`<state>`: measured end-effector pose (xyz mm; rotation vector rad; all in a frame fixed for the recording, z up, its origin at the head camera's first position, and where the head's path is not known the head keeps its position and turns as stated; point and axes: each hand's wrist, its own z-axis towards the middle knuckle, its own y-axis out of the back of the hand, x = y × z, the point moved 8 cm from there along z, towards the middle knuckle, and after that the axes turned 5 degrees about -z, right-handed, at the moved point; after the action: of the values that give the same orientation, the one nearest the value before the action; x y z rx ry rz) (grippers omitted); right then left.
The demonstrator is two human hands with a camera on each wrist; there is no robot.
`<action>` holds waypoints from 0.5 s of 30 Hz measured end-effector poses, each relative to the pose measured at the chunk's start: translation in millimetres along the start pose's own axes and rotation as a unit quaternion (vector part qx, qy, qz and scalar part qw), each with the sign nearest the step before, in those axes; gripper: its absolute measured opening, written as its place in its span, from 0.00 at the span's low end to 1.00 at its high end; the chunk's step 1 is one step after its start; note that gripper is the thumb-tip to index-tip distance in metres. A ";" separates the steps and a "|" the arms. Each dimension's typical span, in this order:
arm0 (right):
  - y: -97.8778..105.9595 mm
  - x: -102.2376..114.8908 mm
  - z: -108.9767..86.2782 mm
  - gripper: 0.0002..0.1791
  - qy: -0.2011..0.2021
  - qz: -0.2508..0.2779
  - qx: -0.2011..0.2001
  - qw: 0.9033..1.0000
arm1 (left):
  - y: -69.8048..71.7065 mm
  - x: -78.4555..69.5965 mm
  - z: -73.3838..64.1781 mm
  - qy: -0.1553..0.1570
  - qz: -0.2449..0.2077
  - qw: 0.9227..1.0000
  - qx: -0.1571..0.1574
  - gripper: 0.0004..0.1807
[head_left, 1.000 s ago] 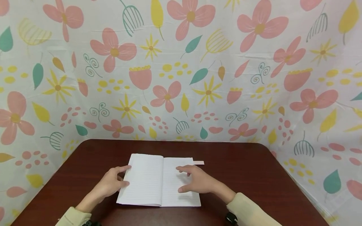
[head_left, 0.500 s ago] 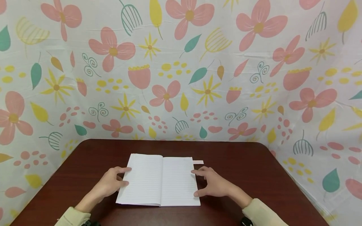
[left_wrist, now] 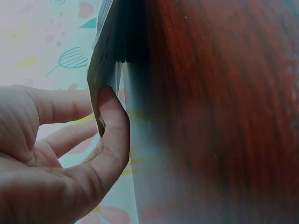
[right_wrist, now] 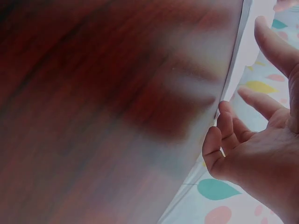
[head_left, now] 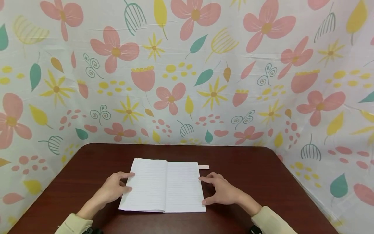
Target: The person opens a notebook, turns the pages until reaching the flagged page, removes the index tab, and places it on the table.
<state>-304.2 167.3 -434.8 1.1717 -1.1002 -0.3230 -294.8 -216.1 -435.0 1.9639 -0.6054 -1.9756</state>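
Note:
An open notebook (head_left: 152, 185) with ruled pages lies on the dark wooden table. My left hand (head_left: 109, 188) grips its left edge. In the left wrist view, that hand (left_wrist: 70, 154) has digits on both faces of the notebook's edge (left_wrist: 103, 60), which stands a little off the table. At the opposite side, my right hand (head_left: 225, 190) has its index finger and thumb spread right at the page edge. The right wrist view shows this hand (right_wrist: 261, 154) with fingers loosely bent beside the notebook (right_wrist: 243, 42), pinching nothing.
A pale pink strip (head_left: 204, 167) sticks out from the notebook's upper right. The brown table (head_left: 248, 169) surrounds it, with rounded far corners. A floral cloth (head_left: 175, 65) hangs behind the table and along both sides.
My right hand has moved rightward from over the right page to the notebook's right edge. The left hand has kept its grip on the left edge.

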 end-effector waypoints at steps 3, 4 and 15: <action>-0.7 -0.7 1.8 0.48 -0.003 -0.003 0.002 1.000 | 0.1 -0.2 0.2 -0.001 0.003 1.000 0.001 0.27; -1.3 -1.5 2.5 0.48 -0.004 -0.004 0.002 1.000 | -0.1 -0.3 0.1 -0.002 0.003 1.000 0.001 0.27; -4.9 -3.1 6.5 0.48 -0.010 -0.021 0.001 1.000 | -0.4 -0.9 -0.6 0.004 -0.001 1.000 0.000 0.27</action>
<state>-309.5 163.8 -440.7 1.1974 -1.0950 -0.3667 -294.2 -215.3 -434.4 1.9715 -0.6024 -1.9688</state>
